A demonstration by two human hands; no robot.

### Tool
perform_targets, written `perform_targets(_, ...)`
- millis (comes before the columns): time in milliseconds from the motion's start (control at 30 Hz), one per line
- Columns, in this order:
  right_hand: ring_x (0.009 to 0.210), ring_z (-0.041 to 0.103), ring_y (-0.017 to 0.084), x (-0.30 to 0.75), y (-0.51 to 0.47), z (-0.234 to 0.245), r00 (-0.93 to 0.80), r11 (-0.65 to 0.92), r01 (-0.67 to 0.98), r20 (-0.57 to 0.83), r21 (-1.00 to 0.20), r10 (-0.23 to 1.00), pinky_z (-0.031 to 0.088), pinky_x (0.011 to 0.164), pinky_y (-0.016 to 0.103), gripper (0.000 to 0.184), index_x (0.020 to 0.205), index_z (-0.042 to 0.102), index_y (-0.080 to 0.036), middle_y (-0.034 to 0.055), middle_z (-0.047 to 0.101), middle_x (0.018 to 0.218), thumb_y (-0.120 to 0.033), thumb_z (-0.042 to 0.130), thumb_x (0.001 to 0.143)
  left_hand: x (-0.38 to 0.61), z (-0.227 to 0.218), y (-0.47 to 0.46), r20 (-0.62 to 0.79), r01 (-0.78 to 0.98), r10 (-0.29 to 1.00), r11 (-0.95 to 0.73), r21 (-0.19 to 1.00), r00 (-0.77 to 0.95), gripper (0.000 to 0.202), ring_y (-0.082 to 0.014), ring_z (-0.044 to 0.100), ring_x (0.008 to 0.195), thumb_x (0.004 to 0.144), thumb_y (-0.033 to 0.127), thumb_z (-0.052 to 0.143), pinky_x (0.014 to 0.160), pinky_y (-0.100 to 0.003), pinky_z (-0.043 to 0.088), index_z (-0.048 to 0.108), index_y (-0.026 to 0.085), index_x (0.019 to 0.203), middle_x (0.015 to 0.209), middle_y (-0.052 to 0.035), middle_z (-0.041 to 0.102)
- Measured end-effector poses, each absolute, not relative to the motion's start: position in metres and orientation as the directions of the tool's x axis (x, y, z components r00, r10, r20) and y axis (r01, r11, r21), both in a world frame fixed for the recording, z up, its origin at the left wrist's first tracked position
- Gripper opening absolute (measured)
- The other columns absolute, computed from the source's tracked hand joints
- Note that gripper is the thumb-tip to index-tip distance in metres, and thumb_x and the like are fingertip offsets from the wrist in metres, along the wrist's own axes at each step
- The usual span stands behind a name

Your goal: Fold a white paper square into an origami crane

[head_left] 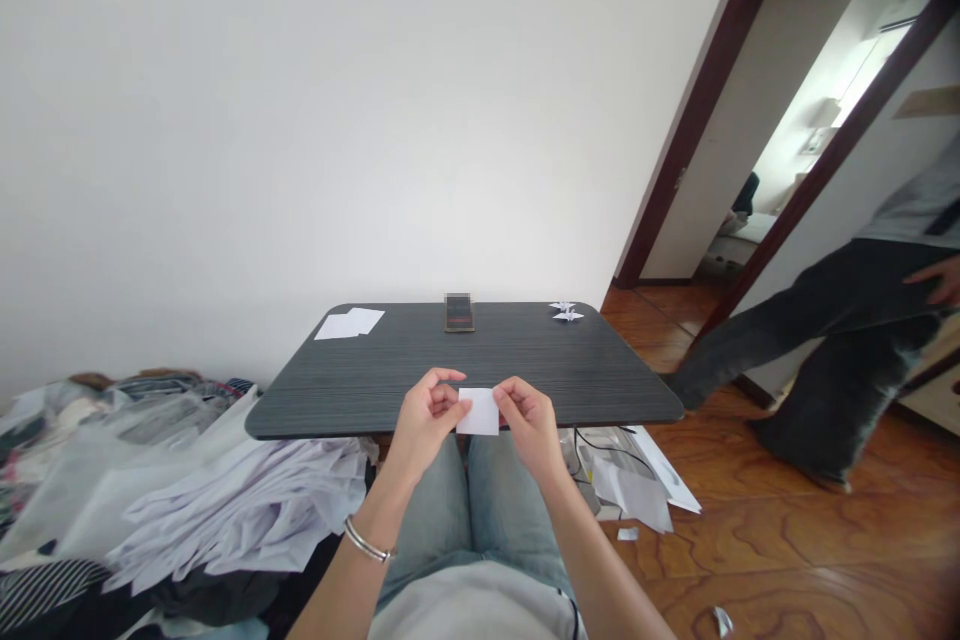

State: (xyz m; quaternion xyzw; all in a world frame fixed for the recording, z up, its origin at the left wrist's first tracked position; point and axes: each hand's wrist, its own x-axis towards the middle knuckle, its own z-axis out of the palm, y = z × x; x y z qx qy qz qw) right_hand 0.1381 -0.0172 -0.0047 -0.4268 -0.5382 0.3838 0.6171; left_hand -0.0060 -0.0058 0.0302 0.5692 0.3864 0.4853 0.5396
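Observation:
A small white piece of paper (480, 411) is held between both hands just above the near edge of a dark grey table (360, 380). My left hand (425, 416) pinches its left side with thumb and fingers. My right hand (527, 417) pinches its right side the same way. A silver bracelet (367, 540) sits on my left wrist. My knees in light jeans show below the hands.
White paper sheets (349, 323) lie at the table's far left, a phone (459, 312) at the far middle, two folded paper cranes (566, 311) at the far right. Crumpled papers and clothes (225, 500) pile to the left. Another person (840, 320) stands on the wooden floor at right.

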Motion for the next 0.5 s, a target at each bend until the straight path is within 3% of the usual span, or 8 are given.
perform_targets(500,0.048,0.036,0.009,0.1398,-0.0134,-0.0053,0.110,0.356,0.003,0.354,-0.934,0.929,0.029,0.045,0.021,0.029,0.064,0.050,-0.017,-0.0045,0.040,0.053,-0.041,0.053,0.080,-0.0032,0.0257,-0.0025,0.178,-0.072,0.959,-0.166,0.983,0.219,0.031,-0.0076,0.047,0.051,0.066,0.026,0.068,0.052,-0.019,0.035,0.054,0.014,0.091,0.054,0.0078,0.046)
